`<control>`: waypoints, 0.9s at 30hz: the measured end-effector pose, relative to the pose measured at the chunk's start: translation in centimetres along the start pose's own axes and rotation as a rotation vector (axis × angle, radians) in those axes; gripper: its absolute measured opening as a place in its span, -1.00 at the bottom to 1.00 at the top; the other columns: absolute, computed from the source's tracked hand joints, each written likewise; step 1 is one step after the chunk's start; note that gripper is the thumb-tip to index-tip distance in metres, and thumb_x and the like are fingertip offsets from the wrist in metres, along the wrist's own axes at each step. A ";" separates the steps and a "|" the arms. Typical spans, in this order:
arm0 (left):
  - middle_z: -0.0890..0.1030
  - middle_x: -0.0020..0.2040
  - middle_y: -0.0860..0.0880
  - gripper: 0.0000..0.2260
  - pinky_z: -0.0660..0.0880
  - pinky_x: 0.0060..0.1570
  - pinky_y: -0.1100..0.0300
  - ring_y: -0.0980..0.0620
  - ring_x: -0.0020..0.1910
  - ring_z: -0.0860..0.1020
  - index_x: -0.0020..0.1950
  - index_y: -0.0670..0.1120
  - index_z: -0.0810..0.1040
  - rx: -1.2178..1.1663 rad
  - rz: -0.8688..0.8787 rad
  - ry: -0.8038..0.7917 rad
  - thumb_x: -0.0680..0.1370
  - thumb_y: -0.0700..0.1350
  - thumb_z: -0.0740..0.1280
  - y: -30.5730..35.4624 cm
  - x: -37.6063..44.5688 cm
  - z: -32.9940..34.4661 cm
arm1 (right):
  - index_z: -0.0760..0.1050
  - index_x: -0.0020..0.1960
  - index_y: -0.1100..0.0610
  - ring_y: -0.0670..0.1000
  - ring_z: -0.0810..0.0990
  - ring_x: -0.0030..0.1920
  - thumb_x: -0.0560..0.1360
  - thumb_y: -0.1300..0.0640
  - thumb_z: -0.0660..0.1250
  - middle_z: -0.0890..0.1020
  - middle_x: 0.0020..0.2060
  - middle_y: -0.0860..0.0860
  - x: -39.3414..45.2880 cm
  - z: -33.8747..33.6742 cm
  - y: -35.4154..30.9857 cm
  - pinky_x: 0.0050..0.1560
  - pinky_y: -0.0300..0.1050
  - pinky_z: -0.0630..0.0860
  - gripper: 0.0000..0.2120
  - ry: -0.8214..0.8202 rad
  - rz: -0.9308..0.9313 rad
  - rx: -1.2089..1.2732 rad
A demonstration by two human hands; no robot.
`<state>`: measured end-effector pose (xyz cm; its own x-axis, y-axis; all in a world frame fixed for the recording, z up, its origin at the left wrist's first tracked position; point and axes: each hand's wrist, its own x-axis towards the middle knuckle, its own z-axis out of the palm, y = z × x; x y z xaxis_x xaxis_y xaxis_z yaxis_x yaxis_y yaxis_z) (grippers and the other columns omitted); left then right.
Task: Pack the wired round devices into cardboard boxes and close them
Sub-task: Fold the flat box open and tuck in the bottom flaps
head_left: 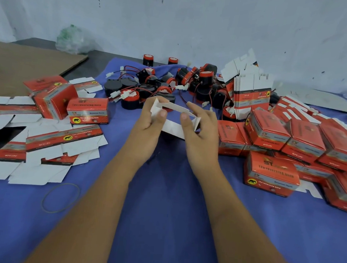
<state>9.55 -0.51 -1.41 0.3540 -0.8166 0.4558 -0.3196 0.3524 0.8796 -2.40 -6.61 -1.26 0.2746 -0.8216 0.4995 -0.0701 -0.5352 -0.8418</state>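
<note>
I judge the thin white flaps could crease or tear if I fold unevenly, since at centre frame my left hand [149, 117] and right hand [199, 125] both pinch the half-erected white-and-red cardboard box [174, 119], the black-and-red wired round devices [161, 84] heaped just above.

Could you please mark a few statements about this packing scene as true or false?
1. Both hands, left and right, hold a white unfolded box blank. True.
2. The closed red boxes are piled only on the left. False: most lie on the right.
3. The cloth is green. False: it is blue.
4. The round devices lie heaped beyond the hands. True.
5. A rubber band lies near the left forearm. True.
</note>
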 end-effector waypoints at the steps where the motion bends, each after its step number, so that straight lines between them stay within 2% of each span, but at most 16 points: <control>1: 0.52 -0.08 0.42 -0.86 0.40 -0.02 0.49 0.40 -0.07 0.49 0.14 0.32 0.37 -0.015 -0.007 0.028 0.64 0.07 0.14 0.0 0.0 0.0 | 0.48 0.35 0.07 -0.09 0.43 0.22 0.59 0.06 0.32 0.45 0.16 -0.01 -0.1 0.0 -0.2 0.02 -0.52 0.33 -0.66 0.001 -0.013 -0.009; 4: 0.61 -0.06 0.36 -0.77 0.47 -0.10 0.44 0.36 -0.07 0.56 0.05 0.36 0.46 -0.124 -0.009 0.149 0.61 -0.03 0.22 0.3 0.2 0.0 | 0.49 0.31 0.06 -0.05 0.41 0.21 0.52 0.02 0.36 0.46 0.11 -0.06 -0.2 0.3 -0.6 0.15 -0.34 0.37 -0.63 0.005 -0.040 -0.057; 6: 0.65 -0.08 0.29 -0.71 0.49 -0.20 0.43 0.33 -0.12 0.60 -0.08 0.37 0.56 -0.220 -0.049 0.227 0.56 -0.08 0.29 0.7 0.3 0.1 | 0.51 0.22 0.02 -0.04 0.37 0.16 0.47 -0.03 0.29 0.43 0.01 -0.13 -0.4 0.7 -0.9 0.16 -0.26 0.36 -0.65 0.024 -0.058 -0.105; 8: 0.69 -0.08 0.22 -0.75 0.53 -0.23 0.37 0.27 -0.13 0.63 -0.11 0.33 0.62 -0.297 -0.114 0.254 0.52 -0.06 0.31 0.6 0.5 0.4 | 0.48 0.14 -0.07 -0.01 0.42 0.18 0.47 0.02 0.25 0.47 0.03 -0.14 -0.6 1.1 -1.1 0.21 -0.09 0.43 -0.75 0.004 -0.041 0.017; 10: 0.71 -0.06 0.15 -0.73 0.56 -0.19 0.30 0.20 -0.09 0.67 -0.09 0.30 0.66 -0.388 -0.177 0.247 0.55 -0.08 0.29 0.4 0.5 0.7 | 0.46 0.17 -0.07 0.04 0.53 0.19 0.47 0.11 0.28 0.56 0.11 -0.04 -0.9 1.4 -1.2 0.18 0.04 0.52 -0.71 -0.069 0.013 0.249; 11: 0.71 -0.05 0.14 -0.69 0.57 -0.16 0.26 0.17 -0.08 0.67 -0.09 0.30 0.67 -0.414 -0.198 0.242 0.57 -0.11 0.26 0.3 0.5 0.9 | 0.44 0.24 -0.02 0.02 0.57 0.17 0.46 0.15 0.30 0.58 0.14 -0.01 -0.9 1.5 -1.1 0.13 -0.02 0.56 -0.64 -0.103 0.042 0.332; 13: 0.70 -0.01 0.15 -0.65 0.57 -0.09 0.19 0.16 -0.03 0.66 -0.06 0.32 0.65 -0.383 -0.204 0.222 0.56 -0.13 0.22 0.3 0.5 1.1 | 0.39 0.32 0.02 -0.11 0.61 0.09 0.49 0.24 0.34 0.62 0.09 -0.11 -1.0 1.6 -0.6 0.00 -0.21 0.56 -0.57 -0.140 0.116 0.415; 15: 0.66 0.15 0.09 -0.70 0.56 0.06 0.11 0.08 0.15 0.62 0.11 0.26 0.62 -0.375 -0.160 0.136 0.53 -0.06 0.20 0.5 0.4 1.2 | 0.43 0.24 -0.02 -0.19 0.63 -0.03 0.52 0.31 0.31 0.66 -0.05 -0.19 -0.8 1.4 -0.2 -0.10 -0.30 0.54 -0.64 -0.133 0.185 0.478; 17: 0.62 0.25 -0.02 -0.68 0.54 0.14 0.08 -0.02 0.26 0.57 0.26 0.11 0.58 -0.474 -0.160 0.071 0.61 0.09 0.13 0.6 0.3 1.2 | 0.46 0.16 -0.01 -0.23 0.63 -0.13 0.52 0.33 0.28 0.66 -0.14 -0.20 -0.4 1.1 0.0 -0.18 -0.32 0.54 -0.68 -0.125 0.223 0.506; 19: 0.63 0.24 -0.02 -0.61 0.55 0.12 0.13 -0.01 0.25 0.58 0.26 0.10 0.59 -0.527 -0.187 0.070 0.66 0.14 0.03 0.8 0.2 1.1 | 0.46 0.09 -0.07 -0.27 0.62 -0.19 0.52 0.34 0.27 0.66 -0.20 -0.25 -0.3 1.0 0.1 -0.23 -0.34 0.53 -0.68 -0.129 0.235 0.516; 21: 0.61 0.26 0.05 -0.69 0.52 0.19 0.10 0.02 0.28 0.55 0.22 0.20 0.59 -0.450 -0.197 0.089 0.65 0.09 0.09 0.8 0.1 1.2 | 0.45 0.03 -0.09 -0.29 0.61 -0.21 0.51 0.35 0.26 0.65 -0.24 -0.29 -0.3 1.1 0.1 -0.26 -0.35 0.53 -0.67 -0.138 0.238 0.503; 22: 0.60 0.26 0.10 -0.73 0.52 0.18 0.14 0.07 0.28 0.54 0.18 0.27 0.58 -0.383 -0.189 0.088 0.63 0.04 0.13 0.9 0.0 1.3 | 0.46 0.02 -0.09 -0.28 0.61 -0.21 0.51 0.36 0.26 0.65 -0.24 -0.29 -0.3 1.1 0.1 -0.26 -0.35 0.53 -0.67 -0.141 0.243 0.504; 24: 0.59 0.18 0.22 -0.67 0.52 0.01 0.34 0.22 0.17 0.55 0.13 0.34 0.52 -0.260 -0.150 0.100 0.61 -0.11 0.17 0.9 -0.1 1.4 | 0.47 0.05 -0.07 -0.24 0.63 -0.15 0.52 0.35 0.26 0.67 -0.19 -0.25 -0.3 1.0 0.2 -0.19 -0.33 0.55 -0.68 -0.152 0.252 0.531; 27: 0.61 0.05 0.23 -0.59 0.47 -0.20 0.44 0.31 -0.05 0.58 0.12 0.30 0.47 -0.209 -0.145 0.148 0.60 -0.26 0.15 0.5 0.1 1.4 | 0.51 0.17 -0.02 -0.13 0.66 -0.02 0.60 0.14 0.21 0.70 -0.04 -0.12 -0.1 1.0 0.0 -0.10 -0.24 0.58 -0.80 -0.225 0.294 0.691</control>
<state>8.20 -1.07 -1.09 0.5120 -0.7954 0.3244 -0.0735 0.3357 0.9391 -1.51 -6.33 -1.55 0.5305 -0.8114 0.2454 0.4227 0.0022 -0.9063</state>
